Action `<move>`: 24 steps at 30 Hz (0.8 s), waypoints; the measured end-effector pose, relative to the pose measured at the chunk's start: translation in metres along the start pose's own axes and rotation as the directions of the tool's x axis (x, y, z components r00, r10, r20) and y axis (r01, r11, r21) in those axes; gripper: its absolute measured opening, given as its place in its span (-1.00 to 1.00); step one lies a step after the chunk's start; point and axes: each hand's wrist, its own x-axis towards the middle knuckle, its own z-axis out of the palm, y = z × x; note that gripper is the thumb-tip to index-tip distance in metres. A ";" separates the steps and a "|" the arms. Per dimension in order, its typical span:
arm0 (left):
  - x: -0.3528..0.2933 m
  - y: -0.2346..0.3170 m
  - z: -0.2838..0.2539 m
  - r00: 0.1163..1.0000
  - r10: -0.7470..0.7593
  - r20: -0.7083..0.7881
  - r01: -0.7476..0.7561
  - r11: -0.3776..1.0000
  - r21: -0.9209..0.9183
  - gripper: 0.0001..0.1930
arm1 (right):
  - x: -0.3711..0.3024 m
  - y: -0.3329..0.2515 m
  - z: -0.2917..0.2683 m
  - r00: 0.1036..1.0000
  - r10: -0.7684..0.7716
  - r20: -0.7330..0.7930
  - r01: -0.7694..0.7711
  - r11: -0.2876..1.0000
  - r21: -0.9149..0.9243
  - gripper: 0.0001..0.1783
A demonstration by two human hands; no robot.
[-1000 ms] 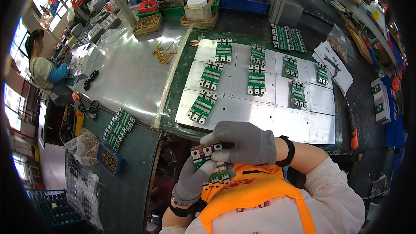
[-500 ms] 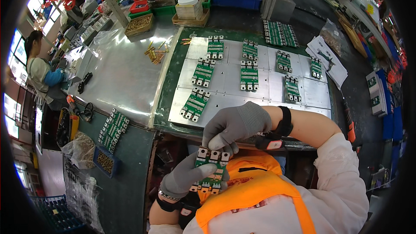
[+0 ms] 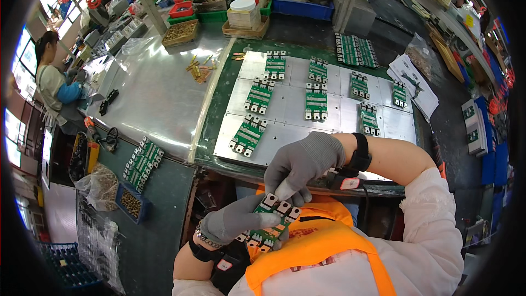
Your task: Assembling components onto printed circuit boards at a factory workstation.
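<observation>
My left hand (image 3: 233, 221), in a grey glove, is closed around a green circuit board (image 3: 269, 233) with its thumb across the face. The board is tilted and held low in front of my orange apron. Black terminals with holes line its two ends. At the board's far end is my right hand (image 3: 298, 167), also gloved in grey, its fingers pinched by the terminals. Whatever lies between those fingertips is hidden. Beyond my hands, metal plates (image 3: 276, 132) carry several similar boards (image 3: 248, 134), spaced apart.
More boards stand in a stack (image 3: 356, 50) at the back and in another (image 3: 143, 164) at left. A blue bin (image 3: 131, 204) of small brass-coloured parts sits near the left stack. Brass strips (image 3: 200, 69) lie on the shiny sheet. A person (image 3: 55, 85) works at far left.
Both hands have shifted slightly right with the circuit board, which is now tilted more. My right hand stays pinched at its far end. The bench appears slightly lower in view.
</observation>
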 end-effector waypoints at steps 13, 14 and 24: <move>-0.001 0.003 0.003 1.000 -0.024 0.002 0.024 0.998 -0.053 -0.51 | -0.004 -0.004 0.007 1.000 -0.017 -0.026 0.016 0.999 -0.028 -0.71; -0.001 0.003 0.002 0.999 -0.049 0.002 0.049 0.996 -0.071 -0.52 | -0.004 -0.004 0.005 1.000 -0.020 -0.012 0.020 1.000 -0.021 -0.72; 0.005 0.000 -0.002 1.000 -0.025 -0.004 0.025 1.000 -0.003 -0.52 | -0.004 0.002 0.004 0.998 0.006 -0.064 -0.009 0.999 -0.037 -0.75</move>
